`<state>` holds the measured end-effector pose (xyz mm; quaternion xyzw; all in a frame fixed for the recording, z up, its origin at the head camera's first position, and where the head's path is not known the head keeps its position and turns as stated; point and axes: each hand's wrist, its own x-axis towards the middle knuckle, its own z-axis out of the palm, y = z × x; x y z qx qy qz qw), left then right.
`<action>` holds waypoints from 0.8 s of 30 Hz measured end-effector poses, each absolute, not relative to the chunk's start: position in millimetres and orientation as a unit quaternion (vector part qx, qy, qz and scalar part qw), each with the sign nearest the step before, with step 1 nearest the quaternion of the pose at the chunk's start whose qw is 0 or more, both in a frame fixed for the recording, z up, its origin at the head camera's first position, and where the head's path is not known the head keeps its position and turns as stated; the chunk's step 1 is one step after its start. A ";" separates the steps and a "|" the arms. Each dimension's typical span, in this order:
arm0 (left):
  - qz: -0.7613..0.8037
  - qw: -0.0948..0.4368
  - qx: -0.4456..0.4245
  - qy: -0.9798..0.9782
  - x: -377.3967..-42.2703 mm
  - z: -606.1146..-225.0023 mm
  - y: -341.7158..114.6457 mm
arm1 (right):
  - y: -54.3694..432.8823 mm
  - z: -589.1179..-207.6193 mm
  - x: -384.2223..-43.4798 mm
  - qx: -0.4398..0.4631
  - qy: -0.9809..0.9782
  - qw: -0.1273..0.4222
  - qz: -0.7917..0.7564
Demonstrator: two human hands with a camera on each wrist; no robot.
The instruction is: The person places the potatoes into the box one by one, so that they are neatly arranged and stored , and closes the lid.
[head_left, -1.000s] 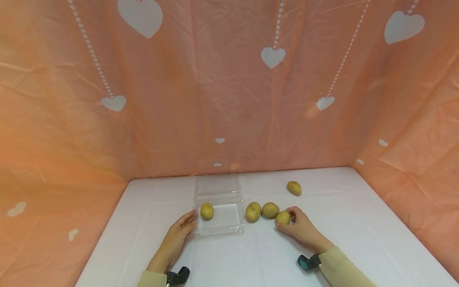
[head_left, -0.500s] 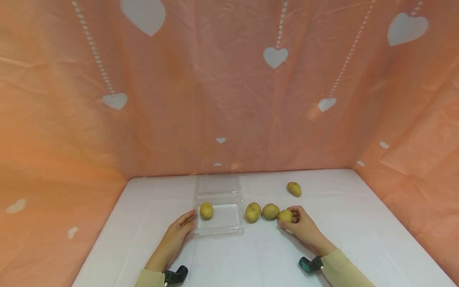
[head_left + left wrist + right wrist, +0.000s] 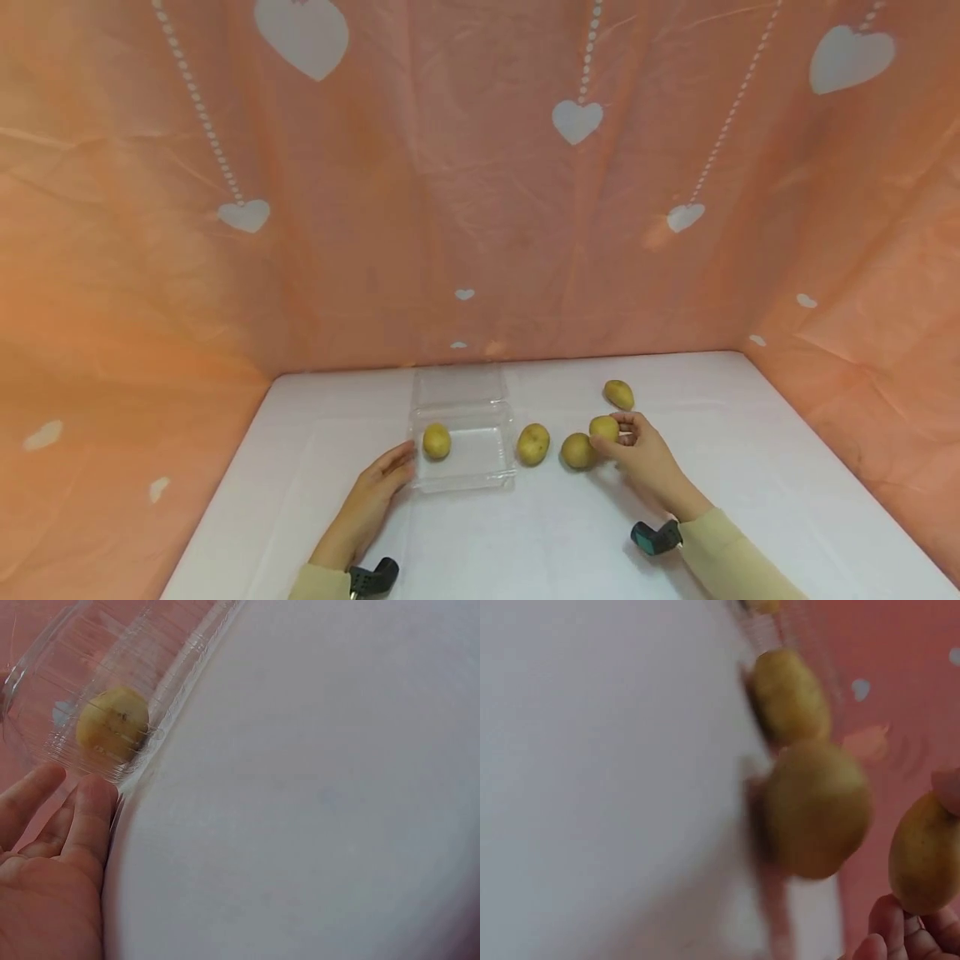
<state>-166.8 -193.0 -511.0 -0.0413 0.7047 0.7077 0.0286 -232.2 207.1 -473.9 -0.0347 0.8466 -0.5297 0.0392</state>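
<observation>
My right hand (image 3: 647, 462) pinches a yellow potato (image 3: 604, 428) between thumb and fingers, raised off the table. In the right wrist view that potato (image 3: 922, 859) sits at the right edge, fingers below it. Just beneath and left of it a second potato (image 3: 578, 451) lies on the table, with another potato (image 3: 533, 444) farther left. My left hand (image 3: 373, 490) rests its extended fingers against the left side of a clear plastic clamshell box (image 3: 480, 452). Its lid (image 3: 459, 386) is folded back. One potato (image 3: 437, 441) lies in the left part of the box.
A potato (image 3: 618, 394) lies alone behind my right hand. A white cloth (image 3: 525, 542) covers the table. Orange curtains with pale hearts (image 3: 577, 122) stand around its back and sides.
My right hand has lifted the potato and moved back and slightly right. The neighbouring potato has shifted right, away from the one beside the box. My left hand stays put.
</observation>
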 end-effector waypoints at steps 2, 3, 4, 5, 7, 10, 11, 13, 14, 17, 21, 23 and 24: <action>0.705 0.030 -0.045 0.707 -166.7 -512.1 -193.4 | 200.0 -465.8 -233.7 -0.055 0.847 0.021 -0.529; 0.704 0.029 -0.046 0.708 -166.5 -512.1 -193.5 | 195.9 -462.0 -234.2 -0.063 0.847 0.015 -0.528; 0.704 0.029 -0.046 0.708 -166.4 -512.0 -193.5 | 191.5 -458.7 -234.7 -0.070 0.848 0.010 -0.526; 0.702 0.029 -0.046 0.710 -166.5 -512.1 -193.6 | 186.9 -455.5 -234.9 -0.077 0.847 0.008 -0.525; 0.701 0.028 -0.046 0.711 -166.5 -511.5 -193.2 | 177.2 -450.0 -234.4 -0.091 0.848 0.006 -0.522; 0.701 0.027 -0.046 0.711 -166.4 -509.9 -191.9 | 163.0 -443.6 -233.7 -0.109 0.850 0.001 -0.515; 0.702 0.027 -0.044 0.711 -166.5 -509.7 -191.3 | 158.5 -442.0 -233.7 -0.115 0.851 -0.002 -0.512; 0.701 0.026 -0.040 0.712 -166.5 -508.9 -189.9 | 149.7 -440.0 -234.3 -0.126 0.855 -0.010 -0.503; 0.701 0.026 -0.040 0.712 -166.7 -508.9 -189.6 | 145.2 -439.6 -234.4 -0.131 0.856 -0.013 -0.501; 0.701 0.025 -0.045 0.712 -166.7 -509.5 -189.4 | 131.3 -441.1 -235.0 -0.150 0.856 -0.017 -0.494; 0.702 0.025 -0.049 0.710 -166.8 -511.8 -191.3 | 110.8 -445.8 -236.2 -0.176 0.851 -0.013 -0.495; 0.700 0.025 -0.048 0.712 -167.0 -512.1 -191.9 | 100.7 -447.7 -235.9 -0.185 0.848 -0.006 -0.496; 0.700 0.025 -0.047 0.712 -166.8 -511.7 -191.9 | 95.8 -449.1 -235.8 -0.192 0.848 -0.005 -0.494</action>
